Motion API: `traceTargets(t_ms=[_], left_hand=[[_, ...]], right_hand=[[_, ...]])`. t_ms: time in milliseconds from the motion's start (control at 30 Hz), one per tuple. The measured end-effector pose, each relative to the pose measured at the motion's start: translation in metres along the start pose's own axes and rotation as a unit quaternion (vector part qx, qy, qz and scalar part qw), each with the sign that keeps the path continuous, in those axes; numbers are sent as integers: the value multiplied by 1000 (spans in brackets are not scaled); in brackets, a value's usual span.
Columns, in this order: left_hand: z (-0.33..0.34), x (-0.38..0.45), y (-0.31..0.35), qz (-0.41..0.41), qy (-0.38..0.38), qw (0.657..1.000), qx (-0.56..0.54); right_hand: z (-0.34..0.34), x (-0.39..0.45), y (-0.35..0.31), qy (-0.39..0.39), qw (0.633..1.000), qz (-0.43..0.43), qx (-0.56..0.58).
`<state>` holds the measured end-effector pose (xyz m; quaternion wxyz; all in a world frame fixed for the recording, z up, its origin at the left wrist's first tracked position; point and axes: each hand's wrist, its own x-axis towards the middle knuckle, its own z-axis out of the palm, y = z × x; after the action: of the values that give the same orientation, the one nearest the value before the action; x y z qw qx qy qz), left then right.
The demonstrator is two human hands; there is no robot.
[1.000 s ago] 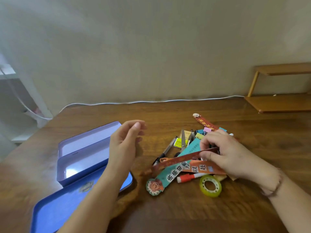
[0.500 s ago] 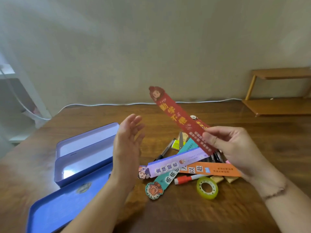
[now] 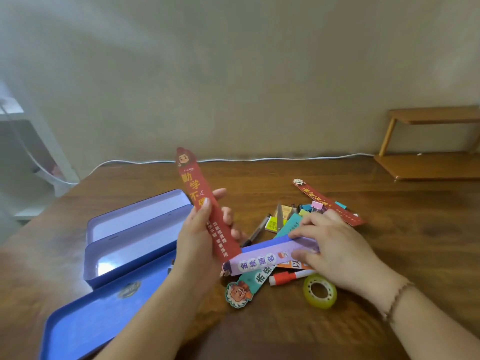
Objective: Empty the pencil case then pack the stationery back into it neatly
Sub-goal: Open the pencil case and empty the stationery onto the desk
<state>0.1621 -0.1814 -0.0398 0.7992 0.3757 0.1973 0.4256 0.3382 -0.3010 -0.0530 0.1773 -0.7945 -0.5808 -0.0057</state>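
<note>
Left hand (image 3: 200, 245) grip holds red bookmark (image 3: 205, 203) upright, centre frame | right hand (image 3: 335, 245) pinches purple bookmark (image 3: 270, 257) on the pile | pencil case (image 3: 130, 245) open, lower left | risk: we drag the pile, scattering clips across the table (image 3: 389, 255)

Your counter (image 3: 363, 255) was dark wood with a visible grain and a soft sheen. The pencil case (image 3: 135, 245) looked like smooth, glossy blue metal that caught the light. The red bookmark (image 3: 205, 203) you held was printed card with a slight gloss, and the tape roll (image 3: 320, 291) was shiny translucent plastic.
</note>
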Motion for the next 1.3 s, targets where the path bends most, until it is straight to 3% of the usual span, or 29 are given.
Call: traceTargets(t_ms=[600,900,967,1067,1100,1133,1200,1300], left_hand=[[-6,7,-4,-22,15,1000,3],[-10,13,10,10,28,999,-26],[-9,13,10,22,41,998,-30],[2,5,-1,8,24,999,20],[6,0,-7,-11,6,999,34],[10,-5,-11,-37,-17,998,42],[14,-15,-18,-87,-66,993,51],[13,-21,-22,-97,-112,984,103]], right_hand=[[4,2,0,-11,999,-45,-29],[-39,-7,21,-39,984,57,164],[-49,-8,22,-1,956,89,281],[-43,-8,0,48,821,126,554],[-36,-8,-12,42,793,125,595],[-29,-8,-24,25,787,121,604],[-17,-9,-43,2,813,113,571],[-7,-11,-55,44,890,108,441]])
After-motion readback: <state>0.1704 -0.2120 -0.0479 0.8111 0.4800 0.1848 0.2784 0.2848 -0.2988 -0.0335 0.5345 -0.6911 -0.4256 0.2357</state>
